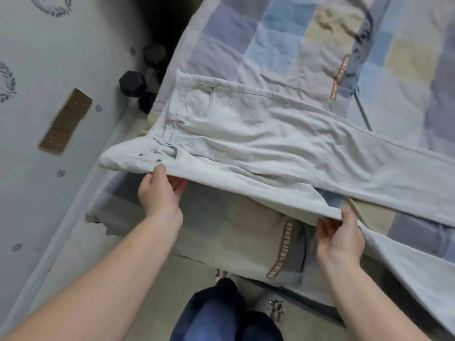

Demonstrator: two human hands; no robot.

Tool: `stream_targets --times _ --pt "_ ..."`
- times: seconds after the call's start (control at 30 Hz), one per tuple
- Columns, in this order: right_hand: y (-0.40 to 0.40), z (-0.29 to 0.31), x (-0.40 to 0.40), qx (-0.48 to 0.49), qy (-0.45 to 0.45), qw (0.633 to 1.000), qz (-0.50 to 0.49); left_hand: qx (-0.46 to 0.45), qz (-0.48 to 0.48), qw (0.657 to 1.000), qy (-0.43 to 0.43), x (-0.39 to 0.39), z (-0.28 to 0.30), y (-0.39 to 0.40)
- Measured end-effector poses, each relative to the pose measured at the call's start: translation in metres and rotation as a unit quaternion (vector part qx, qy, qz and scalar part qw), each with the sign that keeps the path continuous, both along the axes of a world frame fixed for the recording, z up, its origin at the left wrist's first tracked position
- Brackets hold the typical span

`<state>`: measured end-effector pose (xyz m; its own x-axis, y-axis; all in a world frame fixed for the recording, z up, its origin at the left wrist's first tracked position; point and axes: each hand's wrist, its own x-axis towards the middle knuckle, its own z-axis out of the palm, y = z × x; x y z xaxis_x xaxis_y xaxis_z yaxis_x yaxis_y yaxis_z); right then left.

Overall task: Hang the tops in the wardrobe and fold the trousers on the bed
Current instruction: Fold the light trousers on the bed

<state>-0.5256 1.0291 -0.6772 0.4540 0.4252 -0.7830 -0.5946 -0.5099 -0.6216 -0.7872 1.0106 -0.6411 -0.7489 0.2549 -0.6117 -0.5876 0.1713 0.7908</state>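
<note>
We see a pair of pale, off-white trousers [258, 141] spread across the bed [406, 57], waistband toward our left hand and the legs running off past our right hand and out of view. The near edge of the trousers is lifted clear of the quilt, held between both hands. Our left hand [160, 193] pinches that edge just below the fly buttons, thumb on top and fingers tucked beneath the cloth. Our right hand [341, 238] grips the same edge further down the leg, thumb above, fingers curled under the fold. The far half of the trousers lies flat on the patchwork quilt in blue, grey and cream squares. Beyond our left hand, on the floor beside the bed, stand dark hexagonal dumbbells [141, 77]. Further left is a pale patterned wall [37, 94]. Below and between the hands, our legs in dark blue trousers [221, 313] stand on the floor.
</note>
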Motion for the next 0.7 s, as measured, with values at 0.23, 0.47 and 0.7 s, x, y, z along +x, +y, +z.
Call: stream_targets --times 0.23,0.47,0.7 --pt "0.150 -0.012 0.005 0.072 -0.100 0.987 0.108 0.055 -0.052 0.997 -0.009 -0.013 -0.012 0.125" --pt "0.249 -0.099 0.014 -0.017 -0.259 0.942 0.215 0.026 -0.141 0.988 0.049 -0.035 -0.082 0.242" --pt "0.289 -0.136 0.009 -0.021 -0.232 0.940 0.247 -0.030 -0.247 0.963 0.100 -0.046 -0.147 0.292"
